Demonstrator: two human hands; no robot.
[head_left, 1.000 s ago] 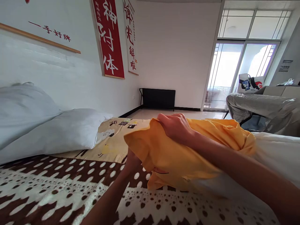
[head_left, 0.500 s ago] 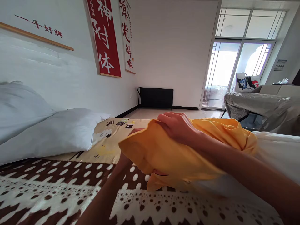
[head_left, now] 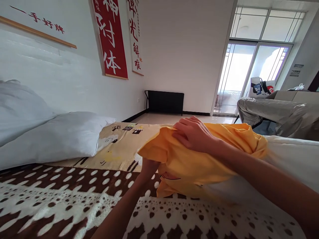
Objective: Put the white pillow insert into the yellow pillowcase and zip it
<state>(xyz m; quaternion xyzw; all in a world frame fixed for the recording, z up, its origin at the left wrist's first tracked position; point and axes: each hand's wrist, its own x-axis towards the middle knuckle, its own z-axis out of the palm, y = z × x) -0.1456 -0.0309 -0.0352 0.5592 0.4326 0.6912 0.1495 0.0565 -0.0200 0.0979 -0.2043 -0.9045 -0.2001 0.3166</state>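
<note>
Yellow cover (head_left: 189, 166), one: long axis left-to-right over patterned blanket (head_left: 74, 181). My right hand (head_left: 193, 134) sits on top, fingers curled closed on its upper fold; left hand (head_left: 150, 167) beneath, fingers hidden, grip I cannot tell.

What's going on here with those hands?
A person has both hands at a yellow cloth on the bed. The right hand grasps it from above; the left hand reaches under its free end, fingers hidden. The cloth's other end lies around white bedding. White pillows lie to the left, beyond the patterned blanket in front.
</note>
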